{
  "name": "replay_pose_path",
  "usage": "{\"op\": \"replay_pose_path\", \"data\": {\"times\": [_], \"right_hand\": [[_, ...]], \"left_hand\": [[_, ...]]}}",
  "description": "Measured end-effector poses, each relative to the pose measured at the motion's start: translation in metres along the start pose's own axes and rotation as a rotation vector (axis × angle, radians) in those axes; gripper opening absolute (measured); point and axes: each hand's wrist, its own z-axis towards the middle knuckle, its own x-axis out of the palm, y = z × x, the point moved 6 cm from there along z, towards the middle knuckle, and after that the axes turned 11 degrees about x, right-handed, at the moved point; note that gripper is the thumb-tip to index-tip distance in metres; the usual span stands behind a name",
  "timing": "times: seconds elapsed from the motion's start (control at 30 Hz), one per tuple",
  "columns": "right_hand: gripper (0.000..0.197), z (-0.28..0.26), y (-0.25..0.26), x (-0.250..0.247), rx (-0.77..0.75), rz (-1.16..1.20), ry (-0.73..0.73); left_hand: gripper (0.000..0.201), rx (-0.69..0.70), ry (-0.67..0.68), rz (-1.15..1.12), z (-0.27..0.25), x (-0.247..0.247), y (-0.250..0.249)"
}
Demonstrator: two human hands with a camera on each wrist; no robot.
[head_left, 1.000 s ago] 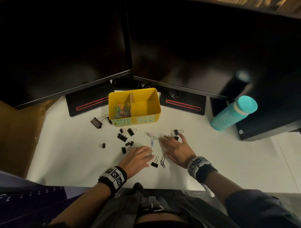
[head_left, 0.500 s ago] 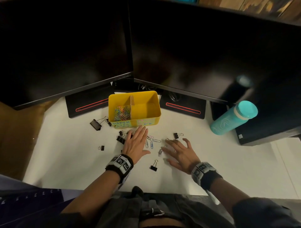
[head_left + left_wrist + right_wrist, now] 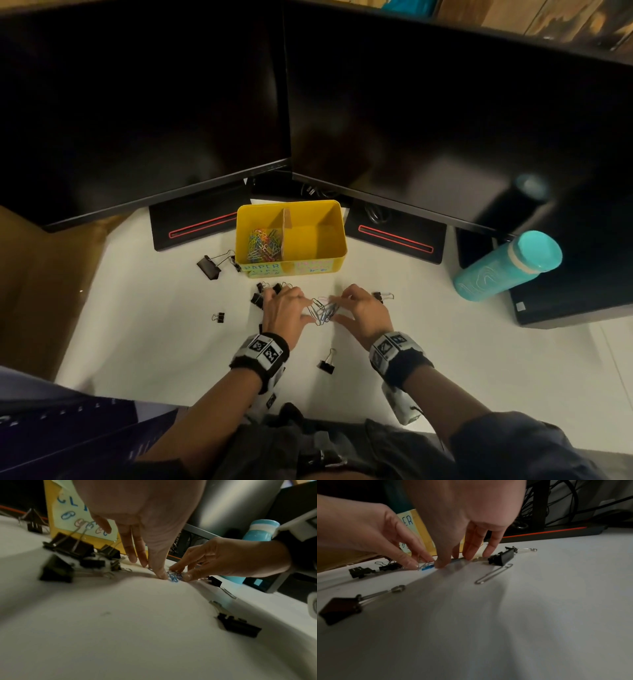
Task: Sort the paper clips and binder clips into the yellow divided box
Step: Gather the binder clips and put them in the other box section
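Note:
The yellow divided box (image 3: 337, 236) stands at the back of the white desk; several coloured paper clips (image 3: 262, 243) lie in its left compartment, and the right one looks bare. A small heap of paper clips (image 3: 322, 312) lies between my hands. My left hand (image 3: 301, 308) and right hand (image 3: 346, 306) press their fingertips on the desk around it from either side. In the wrist views the left fingers (image 3: 160, 573) and right fingers (image 3: 469, 555) reach almost straight down. One silver paper clip (image 3: 494, 573) lies apart.
Black binder clips lie scattered: a cluster (image 3: 270, 289) by my left hand, one (image 3: 382, 296) right of my right hand, one (image 3: 327, 365) near me, others (image 3: 209, 267) (image 3: 218, 317) to the left. Two monitors (image 3: 411, 102) overhang the box. A teal bottle (image 3: 507, 267) stands right.
My left hand went forward towards the box, then swung right. My right hand moved in to meet it. The scattered paper clips are now bunched in a heap between them.

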Motion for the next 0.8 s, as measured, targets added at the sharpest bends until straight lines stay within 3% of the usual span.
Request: {"op": "replay_pose_path", "data": {"times": [0.1, 0.23, 0.47, 0.57, 0.7, 0.8], "right_hand": [[0.023, -0.001, -0.003, 0.000, 0.030, 0.068, -0.009], [0.009, -0.002, -0.008, -0.002, 0.049, 0.087, -0.051], [0.020, -0.004, -0.007, -0.003, -0.108, -0.111, -0.071], [0.021, -0.007, -0.012, -0.008, -0.112, -0.136, -0.069], [0.017, -0.008, -0.028, -0.028, 0.000, -0.043, -0.116], [0.009, -0.002, -0.024, -0.064, -0.007, 0.060, -0.224]], "left_hand": [[0.023, -0.001, 0.021, 0.035, 0.001, 0.005, -0.012], [0.037, 0.010, 0.010, 0.003, 0.000, 0.009, -0.023], [0.064, 0.090, 0.066, -0.213, 0.010, 0.012, -0.017], [0.053, 0.107, 0.066, -0.277, 0.014, 0.015, -0.010], [0.016, 0.178, -0.067, -0.296, 0.010, 0.012, -0.007], [0.010, 0.266, -0.067, -0.193, 0.006, 0.012, -0.012]]}}
